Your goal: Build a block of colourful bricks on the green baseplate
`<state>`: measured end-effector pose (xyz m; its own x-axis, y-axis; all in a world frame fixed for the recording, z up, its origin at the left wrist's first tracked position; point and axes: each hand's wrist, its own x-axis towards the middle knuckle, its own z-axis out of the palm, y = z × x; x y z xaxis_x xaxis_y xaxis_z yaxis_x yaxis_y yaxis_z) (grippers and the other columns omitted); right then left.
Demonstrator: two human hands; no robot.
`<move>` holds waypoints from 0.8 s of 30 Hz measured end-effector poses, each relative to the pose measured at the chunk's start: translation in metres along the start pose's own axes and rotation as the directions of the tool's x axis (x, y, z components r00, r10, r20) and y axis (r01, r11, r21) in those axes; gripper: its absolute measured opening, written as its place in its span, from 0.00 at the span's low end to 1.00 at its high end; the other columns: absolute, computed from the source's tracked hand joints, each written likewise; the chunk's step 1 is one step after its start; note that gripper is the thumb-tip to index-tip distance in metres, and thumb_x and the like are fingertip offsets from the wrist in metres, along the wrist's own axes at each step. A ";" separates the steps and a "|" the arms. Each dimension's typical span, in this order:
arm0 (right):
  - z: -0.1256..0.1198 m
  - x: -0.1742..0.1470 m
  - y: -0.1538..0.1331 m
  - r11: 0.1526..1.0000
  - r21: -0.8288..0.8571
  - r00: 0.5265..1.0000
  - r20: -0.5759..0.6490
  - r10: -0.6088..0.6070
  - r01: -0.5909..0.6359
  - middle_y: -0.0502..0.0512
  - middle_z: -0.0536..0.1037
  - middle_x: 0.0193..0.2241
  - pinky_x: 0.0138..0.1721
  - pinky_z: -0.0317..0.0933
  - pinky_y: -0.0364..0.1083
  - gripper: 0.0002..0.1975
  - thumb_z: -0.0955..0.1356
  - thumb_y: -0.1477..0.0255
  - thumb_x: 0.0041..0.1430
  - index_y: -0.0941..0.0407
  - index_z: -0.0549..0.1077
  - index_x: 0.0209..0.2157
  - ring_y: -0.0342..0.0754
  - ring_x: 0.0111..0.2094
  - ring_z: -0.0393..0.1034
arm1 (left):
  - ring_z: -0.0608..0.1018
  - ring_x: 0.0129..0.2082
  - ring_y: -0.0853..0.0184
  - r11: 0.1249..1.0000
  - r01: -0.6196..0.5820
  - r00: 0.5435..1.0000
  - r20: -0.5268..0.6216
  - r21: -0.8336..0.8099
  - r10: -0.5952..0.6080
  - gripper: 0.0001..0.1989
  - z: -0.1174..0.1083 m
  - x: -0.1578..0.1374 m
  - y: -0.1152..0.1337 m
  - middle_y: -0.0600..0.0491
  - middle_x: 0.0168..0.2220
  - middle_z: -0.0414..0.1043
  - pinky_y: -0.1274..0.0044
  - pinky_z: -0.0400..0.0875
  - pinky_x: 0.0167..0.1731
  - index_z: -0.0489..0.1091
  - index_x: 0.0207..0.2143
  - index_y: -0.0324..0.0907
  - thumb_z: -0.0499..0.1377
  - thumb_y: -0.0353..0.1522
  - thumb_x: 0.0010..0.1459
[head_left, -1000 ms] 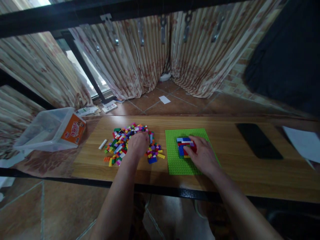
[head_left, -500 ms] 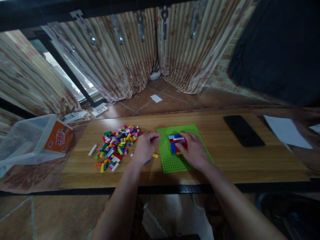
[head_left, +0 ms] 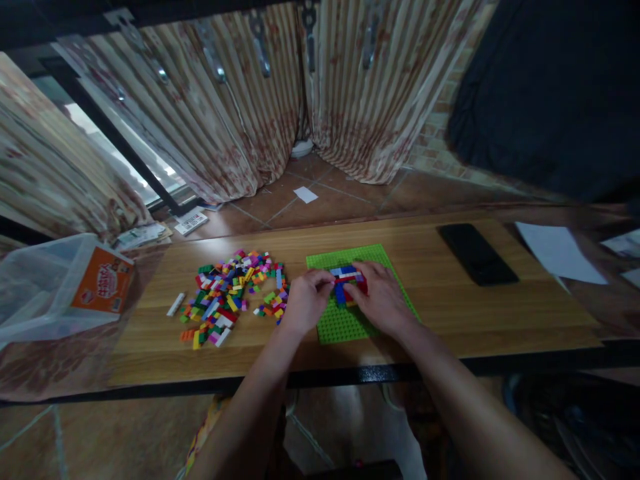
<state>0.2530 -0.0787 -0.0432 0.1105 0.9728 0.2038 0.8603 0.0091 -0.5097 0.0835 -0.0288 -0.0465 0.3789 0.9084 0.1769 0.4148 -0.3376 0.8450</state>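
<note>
A low build of toy building bricks (head_left: 341,291), in blue, red, white and yellow, sits on a green studded baseplate (head_left: 345,332). My right hand (head_left: 381,297) grips it from the right, thumb on the near side and fingers round the far side. At its left edge is my left hand (head_left: 310,298), thumb and fingertips pinched together. Whatever is between those fingertips is too small to make out. Left of that hand lies a loose pile of mixed-colour bricks (head_left: 227,303), partly hidden behind it on the right.
On the wooden tabletop (head_left: 430,320), a black phone (head_left: 477,253) lies to the right, with white paper (head_left: 560,253) beyond it. A long white brick (head_left: 175,305) lies apart at the pile's left. The clear plastic box (head_left: 45,287) with an orange label stands at far left.
My left hand has moved right, from beside the baseplate to the build's left edge, uncovering more bricks of the pile. My right hand stays on the build. The view has shifted slightly.
</note>
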 end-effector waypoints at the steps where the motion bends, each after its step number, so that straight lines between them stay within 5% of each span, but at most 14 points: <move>1: 0.000 0.000 0.000 1.000 -0.001 1.000 0.000 0.003 -0.003 0.65 0.73 0.52 0.55 0.61 0.61 0.23 0.64 0.63 0.62 0.58 0.70 0.55 0.61 0.55 0.65 | 0.79 0.34 0.67 1.000 0.005 1.000 0.005 -0.007 -0.005 0.08 0.000 0.000 0.000 0.52 0.33 0.78 0.77 0.72 0.36 0.76 0.32 0.41 0.57 0.25 0.57; 24: -0.001 0.000 -0.002 1.000 0.002 1.000 0.006 0.018 -0.018 0.65 0.72 0.53 0.54 0.60 0.61 0.22 0.64 0.63 0.62 0.57 0.70 0.55 0.61 0.55 0.65 | 0.79 0.32 0.67 0.998 0.025 1.000 0.018 -0.066 -0.023 0.07 0.002 0.000 0.000 0.52 0.31 0.78 0.76 0.74 0.37 0.76 0.31 0.41 0.58 0.24 0.55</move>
<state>0.2514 -0.0788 -0.0410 0.1231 0.9742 0.1890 0.8569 -0.0083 -0.5154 0.0852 -0.0294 -0.0471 0.3838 0.9115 0.1480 0.3686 -0.2982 0.8805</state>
